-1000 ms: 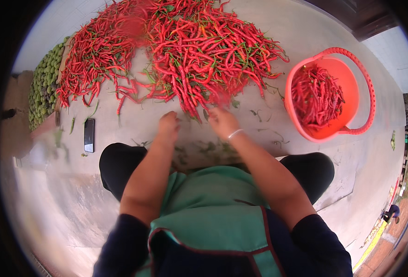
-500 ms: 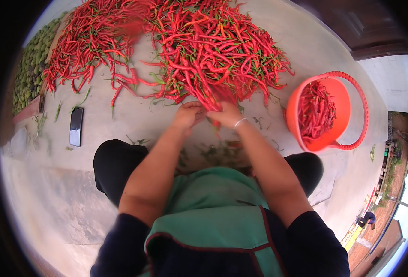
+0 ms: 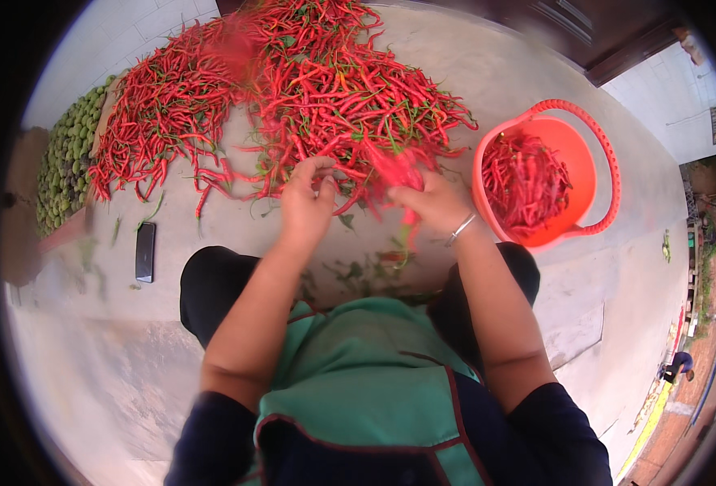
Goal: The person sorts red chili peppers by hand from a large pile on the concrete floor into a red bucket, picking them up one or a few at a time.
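Note:
A large heap of long red chili peppers (image 3: 350,97), some with green stems, spreads over the floor in front of me. My right hand (image 3: 432,202) is closed around a bunch of chili peppers (image 3: 394,168), blurred by motion, at the heap's near edge. Beside it, my left hand (image 3: 309,194) is empty, its fingers apart and slightly curled, near the heap. To the right stands an orange-red bucket (image 3: 582,174) with a raised handle, partly filled with chili peppers (image 3: 524,182).
A black phone (image 3: 145,253) lies on the floor at left. Green round fruits (image 3: 70,162) are piled at far left. Plucked green stems and leaves (image 3: 358,275) are scattered between my knees. Another person (image 3: 679,366) bends over far off at right.
My hands have moved apart; the right one has shifted right with the chili bunch, the left one slightly left. The whole view has shifted a little.

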The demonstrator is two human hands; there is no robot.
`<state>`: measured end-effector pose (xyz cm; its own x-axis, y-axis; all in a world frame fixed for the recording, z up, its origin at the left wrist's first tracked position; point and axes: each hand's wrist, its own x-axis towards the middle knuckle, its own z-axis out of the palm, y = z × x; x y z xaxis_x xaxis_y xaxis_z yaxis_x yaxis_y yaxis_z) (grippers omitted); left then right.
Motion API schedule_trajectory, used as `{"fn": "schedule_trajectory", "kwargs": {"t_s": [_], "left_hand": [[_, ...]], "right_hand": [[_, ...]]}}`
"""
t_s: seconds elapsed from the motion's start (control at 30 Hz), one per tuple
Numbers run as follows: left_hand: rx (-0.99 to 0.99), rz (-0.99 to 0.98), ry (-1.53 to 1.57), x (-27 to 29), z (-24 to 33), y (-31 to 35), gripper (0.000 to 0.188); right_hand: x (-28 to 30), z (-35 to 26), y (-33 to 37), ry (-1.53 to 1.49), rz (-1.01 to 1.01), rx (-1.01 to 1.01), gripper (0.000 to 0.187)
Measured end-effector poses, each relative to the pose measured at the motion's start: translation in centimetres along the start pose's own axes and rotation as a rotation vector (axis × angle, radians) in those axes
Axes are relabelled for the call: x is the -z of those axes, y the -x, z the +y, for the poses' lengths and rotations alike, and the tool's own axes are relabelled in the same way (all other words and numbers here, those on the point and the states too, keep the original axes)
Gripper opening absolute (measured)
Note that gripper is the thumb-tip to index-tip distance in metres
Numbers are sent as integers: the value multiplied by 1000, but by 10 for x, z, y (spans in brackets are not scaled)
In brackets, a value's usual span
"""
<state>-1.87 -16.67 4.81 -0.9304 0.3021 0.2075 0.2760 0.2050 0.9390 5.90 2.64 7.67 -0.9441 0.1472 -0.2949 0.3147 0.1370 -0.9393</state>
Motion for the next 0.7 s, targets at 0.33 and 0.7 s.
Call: {"fn": "schedule_trajectory", "kwargs": {"t_s": [0.33, 0.7], "left_hand": [[-241, 59, -355, -3, 8, -9, 47], [-185, -240, -97, 1, -11, -33, 54]], "right_hand": [[7, -3, 3, -93, -137, -27, 22], [15, -7, 2, -205, -413, -101, 22]]}}
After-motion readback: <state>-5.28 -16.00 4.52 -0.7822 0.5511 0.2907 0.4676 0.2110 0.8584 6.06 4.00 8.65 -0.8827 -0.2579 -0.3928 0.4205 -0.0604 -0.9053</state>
